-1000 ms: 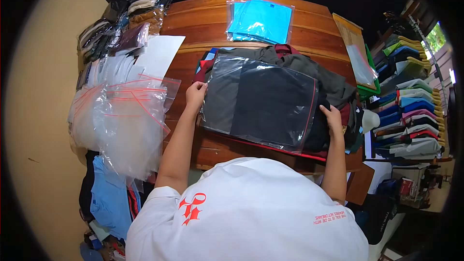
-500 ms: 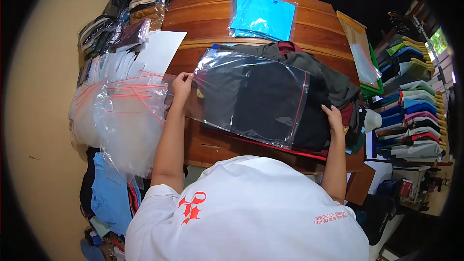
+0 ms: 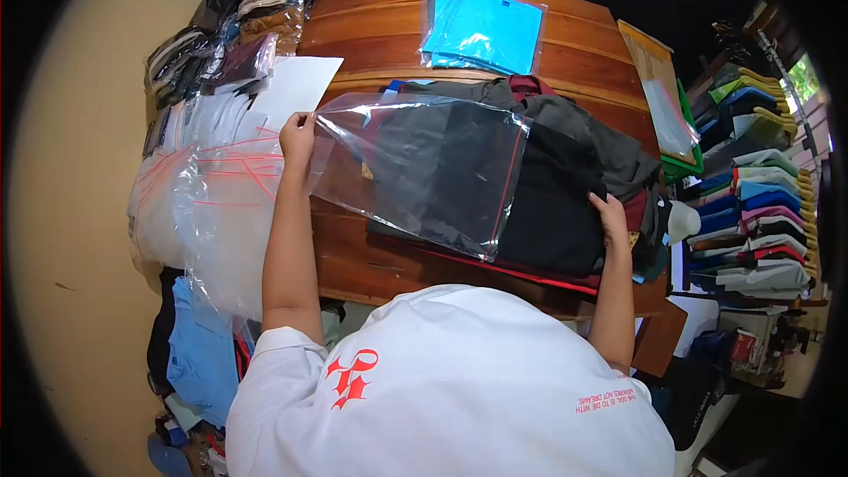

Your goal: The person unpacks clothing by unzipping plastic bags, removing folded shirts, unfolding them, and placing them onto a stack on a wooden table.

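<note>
A clear plastic bag with a red strip [image 3: 415, 168] is pinched at its left end by my left hand [image 3: 299, 137]. The bag is stretched to the left and still covers part of a folded black garment [image 3: 561, 203]. My right hand [image 3: 611, 216] grips the right edge of that black garment, thumb on top, its other fingers mostly hidden. Beneath and behind lie a dark grey garment [image 3: 583, 128] and maroon cloth [image 3: 528, 86], all on the wooden table [image 3: 353, 252].
Blue garments in clear bags [image 3: 484, 33] lie at the table's back. Loose plastic bags [image 3: 221, 221] and bagged clothes [image 3: 265, 0] are stacked left. A green tray [image 3: 685, 163] stands right, beside hanging clothes [image 3: 751, 212].
My left hand has moved left, drawing the plastic bag along and baring more of the black garment's right part. My right hand has stayed nearly in place on the garment.
</note>
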Demonstrator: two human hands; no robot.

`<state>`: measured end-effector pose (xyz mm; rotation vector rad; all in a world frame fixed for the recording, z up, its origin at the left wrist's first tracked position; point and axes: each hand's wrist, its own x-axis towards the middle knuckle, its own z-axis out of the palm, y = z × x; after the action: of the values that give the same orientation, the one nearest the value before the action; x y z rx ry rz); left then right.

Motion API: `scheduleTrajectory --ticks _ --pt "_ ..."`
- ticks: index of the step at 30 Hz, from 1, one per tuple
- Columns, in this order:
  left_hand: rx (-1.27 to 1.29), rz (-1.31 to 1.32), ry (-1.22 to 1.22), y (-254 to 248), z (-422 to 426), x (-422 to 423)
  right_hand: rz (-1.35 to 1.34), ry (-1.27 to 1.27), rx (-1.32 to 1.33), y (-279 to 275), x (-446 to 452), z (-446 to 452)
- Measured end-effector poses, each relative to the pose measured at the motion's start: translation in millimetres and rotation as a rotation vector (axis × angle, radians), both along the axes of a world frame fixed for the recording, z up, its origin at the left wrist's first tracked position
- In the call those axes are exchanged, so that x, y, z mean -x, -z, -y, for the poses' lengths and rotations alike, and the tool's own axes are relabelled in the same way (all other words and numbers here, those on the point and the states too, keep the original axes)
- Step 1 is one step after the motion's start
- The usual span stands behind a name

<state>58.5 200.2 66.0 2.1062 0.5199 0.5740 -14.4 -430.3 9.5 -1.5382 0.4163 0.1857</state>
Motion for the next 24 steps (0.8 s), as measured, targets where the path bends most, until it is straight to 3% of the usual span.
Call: scheduleTrajectory --ticks 9,24 --pt "0.059 0.057 -0.043 2.8 -26.9 9.3 0.017 0.002 0.006 2.1 0.4 0.4" --pt "0.042 0.168 -0.053 -56.6 -66.7 -4.0 0.005 0.020 0.048 0.3 0.6 -1.4"
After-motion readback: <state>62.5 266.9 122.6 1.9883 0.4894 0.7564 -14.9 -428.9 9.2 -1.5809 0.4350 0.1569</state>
